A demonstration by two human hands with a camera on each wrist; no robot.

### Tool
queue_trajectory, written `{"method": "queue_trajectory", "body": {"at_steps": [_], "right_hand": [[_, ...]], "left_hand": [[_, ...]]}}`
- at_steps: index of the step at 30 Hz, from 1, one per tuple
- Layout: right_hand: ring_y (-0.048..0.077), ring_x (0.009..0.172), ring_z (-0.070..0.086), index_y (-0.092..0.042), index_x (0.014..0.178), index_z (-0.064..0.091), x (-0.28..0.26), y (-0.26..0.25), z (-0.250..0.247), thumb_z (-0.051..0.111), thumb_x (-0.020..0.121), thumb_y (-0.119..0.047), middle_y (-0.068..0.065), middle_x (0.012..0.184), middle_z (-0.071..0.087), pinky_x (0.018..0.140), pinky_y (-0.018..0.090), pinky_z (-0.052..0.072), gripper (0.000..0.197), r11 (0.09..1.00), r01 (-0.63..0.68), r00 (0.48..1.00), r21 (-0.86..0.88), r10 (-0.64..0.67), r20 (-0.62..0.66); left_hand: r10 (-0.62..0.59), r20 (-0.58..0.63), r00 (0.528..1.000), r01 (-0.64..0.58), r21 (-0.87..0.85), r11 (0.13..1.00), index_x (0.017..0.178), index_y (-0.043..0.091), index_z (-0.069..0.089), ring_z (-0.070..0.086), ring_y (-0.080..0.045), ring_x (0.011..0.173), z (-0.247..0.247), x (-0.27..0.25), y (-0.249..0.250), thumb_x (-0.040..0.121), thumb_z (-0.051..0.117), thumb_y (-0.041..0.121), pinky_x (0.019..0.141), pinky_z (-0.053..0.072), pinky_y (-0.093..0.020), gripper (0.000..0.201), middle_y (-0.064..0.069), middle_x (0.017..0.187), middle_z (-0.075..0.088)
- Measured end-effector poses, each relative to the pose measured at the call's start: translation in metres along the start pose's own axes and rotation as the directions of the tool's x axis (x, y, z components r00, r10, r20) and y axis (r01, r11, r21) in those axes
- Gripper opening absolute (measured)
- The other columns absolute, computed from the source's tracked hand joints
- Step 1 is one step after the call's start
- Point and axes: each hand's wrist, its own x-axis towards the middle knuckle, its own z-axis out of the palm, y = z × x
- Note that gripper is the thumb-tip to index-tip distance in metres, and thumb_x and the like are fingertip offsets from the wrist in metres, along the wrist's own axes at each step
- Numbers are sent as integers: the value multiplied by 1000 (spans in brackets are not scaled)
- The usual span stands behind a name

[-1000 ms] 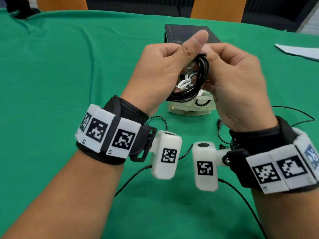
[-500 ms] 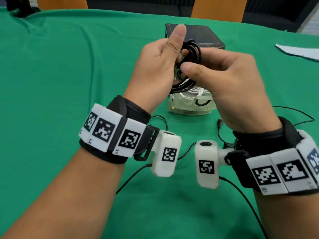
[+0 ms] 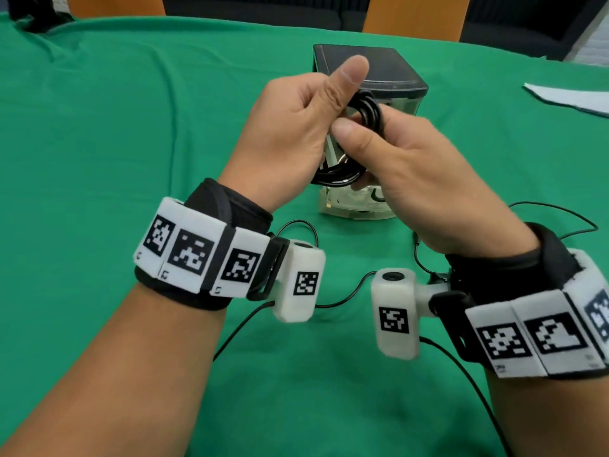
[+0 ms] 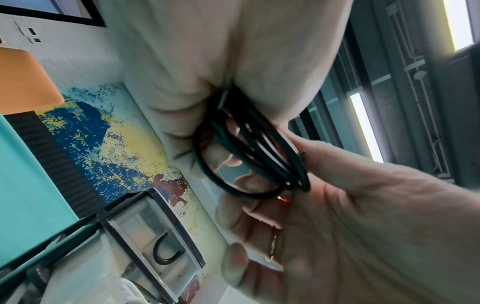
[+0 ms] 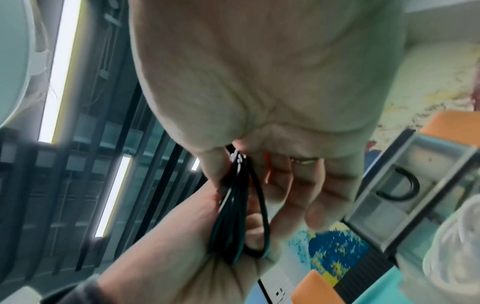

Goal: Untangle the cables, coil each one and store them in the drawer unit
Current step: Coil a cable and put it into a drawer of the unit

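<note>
While both hands are up above the table [image 3: 99, 133], they've got one black cable coil [image 3: 359, 140] pinched between them. Left hand [image 3: 296, 127] has its fingers curled round the coil's left side with the thumb sticking straight up. Right hand [image 3: 421, 179] pinches the other side, thumb tip laid across the loops. From the left wrist view you can see the coil [image 4: 249, 156] is several loops stacked together, clamped at the top in the left hand, with the right hand's fingers [image 4: 233, 216] coming up from below. Right wrist view shows the same bundle [image 5: 233, 207] edge-on, and there's a ring on one right finger.

Just behind the hands sits the drawer unit [image 3: 389, 74], dark top, clear drawers, with a drawer pulled out toward the person and something white inside it (can't tell what, hands block it). A thin black cable [image 3: 560, 219] trails loose on the green cloth near the right wrist. White paper [image 3: 566, 97] lies far right.
</note>
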Motion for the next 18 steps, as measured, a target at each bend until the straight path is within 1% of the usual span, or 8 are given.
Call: {"method": "queue_trajectory", "body": {"at_steps": [2, 4, 6, 8, 11, 14, 15, 18], "right_hand": [[-3, 68, 51, -29, 75, 59, -3, -1, -4, 53, 97, -33, -24, 66, 60, 72, 27, 44, 23, 997, -24, 999, -77, 27, 37], [1, 71, 52, -30, 71, 59, -4, -1, -8, 54, 96, -36, -21, 68, 61, 75, 36, 47, 26, 993, -50, 997, -111, 56, 60], [7, 74, 52, -19, 79, 62, -6, -4, -11, 55, 95, -35, -7, 74, 62, 78, 46, 48, 24, 990, -64, 989, -123, 79, 122], [12, 74, 59, -2, 91, 59, -8, -5, -14, 57, 91, -37, 14, 83, 65, 80, 52, 51, 35, 988, -88, 979, -131, 110, 174], [16, 72, 70, -5, 90, 56, -9, -3, -19, 65, 94, -22, 11, 82, 65, 76, 44, 61, 19, 990, -125, 976, -58, 134, 174], [19, 77, 72, 2, 107, 61, -8, -3, -20, 70, 88, -7, 20, 95, 70, 69, 33, 62, 23, 997, -78, 995, -27, 79, 63], [20, 79, 73, 2, 112, 61, -7, -3, -21, 72, 86, -6, 20, 96, 72, 67, 32, 62, 29, 997, -79, 997, 20, 79, 18], [28, 77, 75, -2, 110, 62, -6, -6, -25, 76, 82, -9, 16, 88, 76, 64, 35, 63, 32, 988, -86, 989, 129, 100, -106]], "left_hand": [[18, 0, 1000, -19, 31, 999, 64, 6, 48, 40, -14, 51, 2, 0, -1, 95, 51, 43, 49, 33, -30, 48, -1, 58, 42], [26, 1, 1000, -26, 50, 998, 66, 14, 48, 42, -13, 51, 4, 0, -3, 93, 53, 44, 49, 35, -27, 41, 2, 59, 45], [35, 14, 999, -36, 29, 999, 72, 20, 48, 40, -10, 49, 5, -1, -4, 92, 55, 44, 49, 33, -25, 32, 8, 58, 45], [48, 49, 998, -46, -41, 998, 81, 22, 46, 34, -9, 47, 7, -1, -3, 91, 58, 42, 46, 28, -24, 26, 13, 54, 40], [69, 73, 995, -63, -81, 995, 87, 18, 42, 36, -6, 43, 8, -2, -3, 94, 62, 29, 44, 30, -20, 24, 8, 52, 39], [101, 74, 992, -98, -44, 994, 87, 20, 45, 39, -4, 46, 7, -1, -5, 90, 66, 34, 46, 31, -18, 25, -15, 63, 51], [100, 66, 993, -98, -41, 994, 88, 21, 46, 41, -3, 49, 6, -1, -5, 89, 67, 34, 48, 33, -17, 24, -16, 69, 54], [75, 39, 996, -72, -74, 995, 94, 20, 50, 51, -2, 55, 0, 0, -6, 87, 71, 23, 55, 43, -19, 22, -1, 75, 60]]}}
